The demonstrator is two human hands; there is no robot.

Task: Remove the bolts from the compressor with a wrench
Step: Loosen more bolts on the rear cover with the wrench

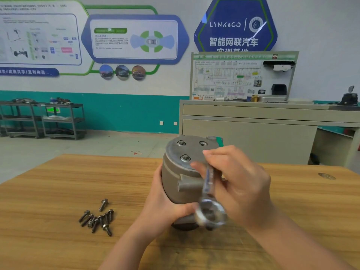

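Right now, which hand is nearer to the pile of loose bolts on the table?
Left. The left hand grips the compressor body, just right of the bolt pile. The right hand, holding the wrench, sits farther right, beyond the compressor.

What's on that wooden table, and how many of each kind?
Compressor: 1
Wrench: 1
Bolts still in the compressor's top: 2 visible
Loose bolts on the table: about 9, since the pile overlaps
Total: about 13
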